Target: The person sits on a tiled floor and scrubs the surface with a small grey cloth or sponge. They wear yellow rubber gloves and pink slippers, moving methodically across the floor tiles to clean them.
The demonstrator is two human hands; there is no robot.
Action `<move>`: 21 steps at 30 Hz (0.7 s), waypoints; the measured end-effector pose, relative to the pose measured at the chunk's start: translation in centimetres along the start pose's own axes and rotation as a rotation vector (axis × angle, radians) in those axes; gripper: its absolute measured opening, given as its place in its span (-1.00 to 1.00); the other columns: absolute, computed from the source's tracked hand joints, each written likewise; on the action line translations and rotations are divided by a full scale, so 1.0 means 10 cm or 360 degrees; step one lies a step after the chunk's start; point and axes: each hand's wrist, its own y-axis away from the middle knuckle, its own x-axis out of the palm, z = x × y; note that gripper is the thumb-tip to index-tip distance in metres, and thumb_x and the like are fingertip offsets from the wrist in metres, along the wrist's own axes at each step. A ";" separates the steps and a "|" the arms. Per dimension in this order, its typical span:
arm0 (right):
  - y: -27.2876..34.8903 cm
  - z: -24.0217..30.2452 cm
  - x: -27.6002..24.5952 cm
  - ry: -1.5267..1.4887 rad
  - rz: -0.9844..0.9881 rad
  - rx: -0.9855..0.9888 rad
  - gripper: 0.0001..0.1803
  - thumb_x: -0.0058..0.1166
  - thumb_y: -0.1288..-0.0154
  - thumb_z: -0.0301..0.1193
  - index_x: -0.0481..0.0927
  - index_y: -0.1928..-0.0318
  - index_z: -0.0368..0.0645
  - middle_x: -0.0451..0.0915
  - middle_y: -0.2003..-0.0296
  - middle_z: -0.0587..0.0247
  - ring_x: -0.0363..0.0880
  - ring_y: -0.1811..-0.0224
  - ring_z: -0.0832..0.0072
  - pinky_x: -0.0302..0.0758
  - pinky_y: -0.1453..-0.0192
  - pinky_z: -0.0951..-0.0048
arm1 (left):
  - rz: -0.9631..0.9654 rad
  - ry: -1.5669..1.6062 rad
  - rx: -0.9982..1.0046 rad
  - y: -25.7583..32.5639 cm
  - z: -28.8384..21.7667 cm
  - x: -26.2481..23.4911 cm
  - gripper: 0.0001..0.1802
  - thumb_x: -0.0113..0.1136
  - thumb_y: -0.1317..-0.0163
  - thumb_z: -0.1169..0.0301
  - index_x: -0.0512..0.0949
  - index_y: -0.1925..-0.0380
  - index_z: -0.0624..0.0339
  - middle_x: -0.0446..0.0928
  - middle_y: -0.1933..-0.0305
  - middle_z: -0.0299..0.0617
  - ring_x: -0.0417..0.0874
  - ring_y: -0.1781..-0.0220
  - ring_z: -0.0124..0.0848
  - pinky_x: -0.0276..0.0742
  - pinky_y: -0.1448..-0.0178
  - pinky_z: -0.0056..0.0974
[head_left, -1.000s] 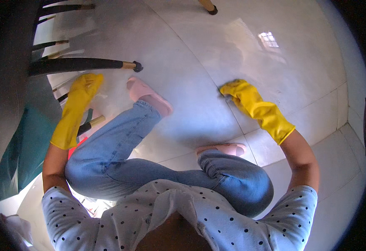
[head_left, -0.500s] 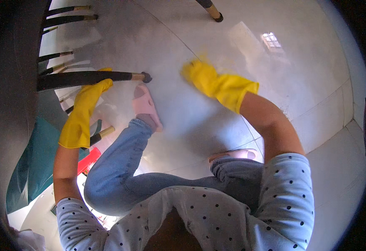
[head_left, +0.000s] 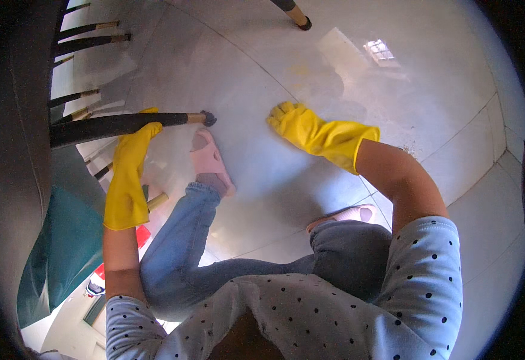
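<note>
Head view: dark furniture leg (head_left: 103, 127) crosswise in the grasp of left hand (head_left: 138, 138); right hand (head_left: 288, 121), grip impossible to tell.

Left grip (head_left: 137, 139) partly behind black leg (head_left: 108, 126); underside of right grip (head_left: 288, 121) hidden

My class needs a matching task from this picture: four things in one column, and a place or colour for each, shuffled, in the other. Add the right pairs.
Column one:
1. left hand
2. slippers
3. right hand
4. shirt

Column two:
A. yellow-gloved, down at the pale tiled floor
B. white with dark dots
C. yellow-gloved, around a black furniture leg
D. pink

Right pairs: 1-C, 2-D, 3-A, 4-B
</note>
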 end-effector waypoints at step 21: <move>-0.17 0.14 -0.15 -0.0011 0.0150 0.0262 -0.64 0.04 -0.25 -0.40 0.57 -0.06 -0.16 0.60 -0.04 0.05 0.52 -0.10 0.06 0.49 -0.17 0.14 | -0.0109 0.0030 -0.0125 -0.11 0.21 -0.07 -0.55 0.29 -0.15 0.38 0.62 -0.09 0.19 0.64 0.08 -0.26 0.63 0.08 -0.42 0.47 -0.12 -0.40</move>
